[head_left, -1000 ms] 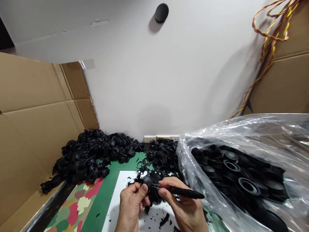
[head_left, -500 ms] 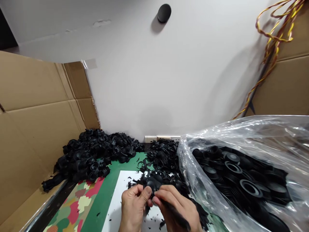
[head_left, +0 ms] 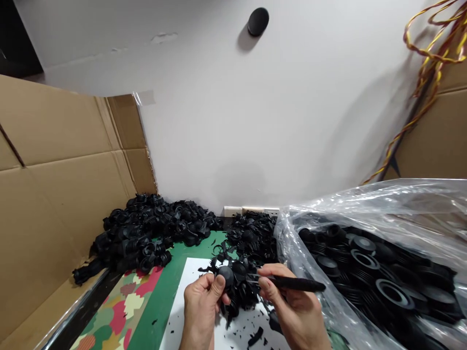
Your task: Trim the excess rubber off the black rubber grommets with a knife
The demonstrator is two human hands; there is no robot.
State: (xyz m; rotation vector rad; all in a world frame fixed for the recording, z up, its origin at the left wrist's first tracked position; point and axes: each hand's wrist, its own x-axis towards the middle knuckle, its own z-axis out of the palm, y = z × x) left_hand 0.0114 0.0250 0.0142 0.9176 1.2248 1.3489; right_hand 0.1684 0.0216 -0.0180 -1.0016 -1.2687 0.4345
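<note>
- Since half a second ago, the right hand (head_left: pixel 292 306) has drawn away to the right from the left hand (head_left: pixel 202 304), and its black-handled tool (head_left: pixel 299 283) has swung round so that the handle points right.
- Left hand: thumb and fingers are closed on a domed black part (head_left: pixel 226 276), its rounded face turned up, above the far portion of a white sheet (head_left: pixel 191 267).
- Right hand: the fingers grip the tool near its thin metal tip, which points left toward the domed black part; whether the tip touches the dark pieces behind it cannot be told.
- Just beyond the hands, a heap of black scraps (head_left: pixel 251 238) runs from the white sheet to the wall (head_left: pixel 233 107), with small loose bits scattered on the near part of the sheet.
- Far left, a larger pile of ribbed black parts (head_left: pixel 156 218) lies against a cardboard panel (head_left: pixel 73 126).
- At right, a clear plastic bag (head_left: pixel 288 238) lies open around many round black pieces (head_left: pixel 365 262), some with pale rings.
- Left of the white sheet show a strip of green counter (head_left: pixel 153 311) and a camouflage-patterned sheet (head_left: pixel 120 306).
- At far right, twisted yellow and brown wires (head_left: pixel 430 63) hang before more cardboard.
</note>
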